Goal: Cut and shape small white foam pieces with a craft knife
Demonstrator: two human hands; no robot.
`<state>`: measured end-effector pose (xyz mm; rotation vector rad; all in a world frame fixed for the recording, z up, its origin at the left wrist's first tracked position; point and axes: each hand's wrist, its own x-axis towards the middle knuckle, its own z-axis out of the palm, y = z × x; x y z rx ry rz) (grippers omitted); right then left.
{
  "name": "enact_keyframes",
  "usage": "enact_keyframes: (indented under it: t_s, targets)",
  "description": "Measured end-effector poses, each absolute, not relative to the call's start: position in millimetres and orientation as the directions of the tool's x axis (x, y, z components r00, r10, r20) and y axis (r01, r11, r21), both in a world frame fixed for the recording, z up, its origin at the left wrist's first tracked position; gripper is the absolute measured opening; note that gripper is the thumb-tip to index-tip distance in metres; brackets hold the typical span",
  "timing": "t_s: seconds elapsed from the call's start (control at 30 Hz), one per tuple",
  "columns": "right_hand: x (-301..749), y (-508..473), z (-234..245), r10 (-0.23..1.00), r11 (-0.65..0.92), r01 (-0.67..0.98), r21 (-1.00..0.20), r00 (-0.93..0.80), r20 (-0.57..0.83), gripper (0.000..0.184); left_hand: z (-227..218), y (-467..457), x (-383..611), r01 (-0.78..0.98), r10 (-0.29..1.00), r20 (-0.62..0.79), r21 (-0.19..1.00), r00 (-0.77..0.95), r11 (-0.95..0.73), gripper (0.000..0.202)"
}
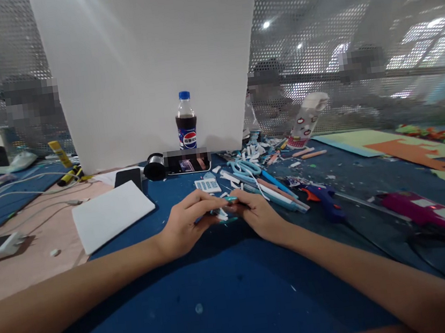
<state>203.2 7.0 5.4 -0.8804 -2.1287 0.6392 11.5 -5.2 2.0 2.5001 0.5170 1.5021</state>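
Both hands meet above the middle of the blue table. My left hand (186,220) is closed, its fingertips pinching a small teal and white piece (230,200). From the other side my right hand (261,215) grips the same piece between thumb and bent fingers. The piece is mostly covered by the fingers, so its kind is unclear. Just beyond the hands lies a small white and blue card with a grid of squares (207,185). Light-blue scissors (244,168) rest behind my right hand, beside a pile of pens and sticks (277,195).
A cola bottle (187,122), a wire spool (154,167) and a propped phone (188,163) stand ahead. White sheets (113,215) lie left. To the right are a blue glue gun (326,199), a magenta glue gun (435,213) with cords, paper scraps (261,148) and a tilted cup (306,121).
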Motion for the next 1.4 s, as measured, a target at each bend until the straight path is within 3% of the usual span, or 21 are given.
enact_keyframes:
  t_s: [0.5, 0.7, 0.9, 1.1, 1.4]
  targets:
    - [201, 7, 5, 0.733, 0.664, 0.379, -0.644, -0.501, 0.461, 0.017, 2, -6, 11, 0.211, 0.374, 0.82, 0.312, 0.434, -0.927, 0.026]
    - [204, 12, 8, 0.659, 0.744, 0.362, -0.561, -0.535, 0.529, 0.018, 2, -4, 11, 0.221, 0.45, 0.786, 0.392, 0.423, -0.893, 0.028]
    - [212, 11, 16, 0.649, 0.729, 0.358, -0.584, -0.634, 0.421, 0.03, 0, -1, 10, 0.278, 0.542, 0.748, 0.466, 0.384, -0.84, 0.027]
    - [216, 7, 27, 0.769, 0.631, 0.512, -0.583, -0.511, 0.383, 0.028, -2, 8, 11, 0.424, 0.701, 0.657, 0.571, 0.279, -0.703, 0.027]
    - [206, 5, 18, 0.816, 0.538, 0.534, -0.652, -0.522, 0.247, 0.028, -9, 12, 12, 0.326, 0.727, 0.577, 0.653, 0.372, -0.684, 0.041]
